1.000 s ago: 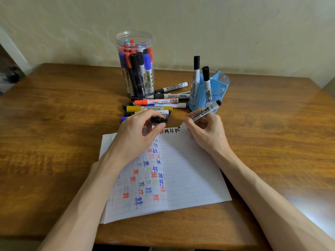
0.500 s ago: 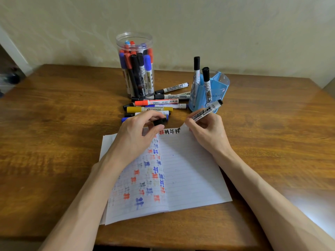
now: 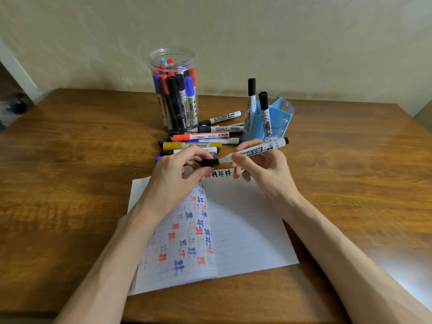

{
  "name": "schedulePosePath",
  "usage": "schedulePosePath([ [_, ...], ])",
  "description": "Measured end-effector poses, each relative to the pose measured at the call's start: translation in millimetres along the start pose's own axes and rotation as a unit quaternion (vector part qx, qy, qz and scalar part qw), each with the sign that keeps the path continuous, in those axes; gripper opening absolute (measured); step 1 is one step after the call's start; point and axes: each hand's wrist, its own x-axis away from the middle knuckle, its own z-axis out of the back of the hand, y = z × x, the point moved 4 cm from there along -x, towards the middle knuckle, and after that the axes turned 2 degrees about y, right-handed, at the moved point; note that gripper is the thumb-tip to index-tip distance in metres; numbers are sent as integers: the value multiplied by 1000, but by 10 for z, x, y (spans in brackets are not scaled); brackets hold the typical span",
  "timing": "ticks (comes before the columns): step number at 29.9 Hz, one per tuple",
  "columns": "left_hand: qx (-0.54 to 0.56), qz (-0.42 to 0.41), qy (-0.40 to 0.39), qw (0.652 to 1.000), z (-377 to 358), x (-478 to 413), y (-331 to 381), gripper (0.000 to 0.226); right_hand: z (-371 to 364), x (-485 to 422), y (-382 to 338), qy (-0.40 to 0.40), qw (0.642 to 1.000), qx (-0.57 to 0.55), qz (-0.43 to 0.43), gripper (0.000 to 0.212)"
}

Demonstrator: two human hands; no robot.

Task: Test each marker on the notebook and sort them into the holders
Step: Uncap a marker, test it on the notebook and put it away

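The right hand (image 3: 266, 176) grips a white-barrelled marker (image 3: 258, 150) between thumb and fingers. It holds the marker above the top edge of the notebook (image 3: 247, 235), bare tip pointing left and black end toward the blue holder (image 3: 280, 118). The left hand (image 3: 173, 183) pinches the black cap (image 3: 209, 163) between thumb and fingertips, with its open end facing the marker's tip. Tip and cap look just apart, though the gap is too small to tell for sure. The notebook lies open on the wooden table (image 3: 70, 164), its left page covered with red, blue and black test marks. A short row of marks runs along the top of the right page, under the hands. Beyond the hands a heap of loose markers (image 3: 201, 136) lies flat on the table between the two holders. The clear jar (image 3: 173, 54) behind them stands full of upright markers, and the blue holder to the right has two black-capped markers standing in it
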Motion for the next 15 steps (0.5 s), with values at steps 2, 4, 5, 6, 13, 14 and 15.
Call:
schedulePosePath([
  [2,5,-1,0,1000,-7,3,15,29,-25,23,0,-17,1000,10,2,12],
  [4,8,0,-2,1000,-9,8,22,29,-32,37,9,-32,999,22,-12,20],
  [5,7,0,-2,1000,-5,7,19,28,-29,34,13,-36,999,25,-26,21],
  [6,6,-2,-1,1000,4,6,13,28,-16,27,23,-40,998,17,-45,20],
  [13,0,12,12,1000,48,-2,-2,24,167,-24,15,-51,995,21,-84,19],
  [14,2,16,12,1000,53,-3,-2,24,195,-26,15,-48,996,49,-64,19],
  [15,0,18,11,1000,56,0,2,24,211,-29,18,-48,995,75,-45,19],
])
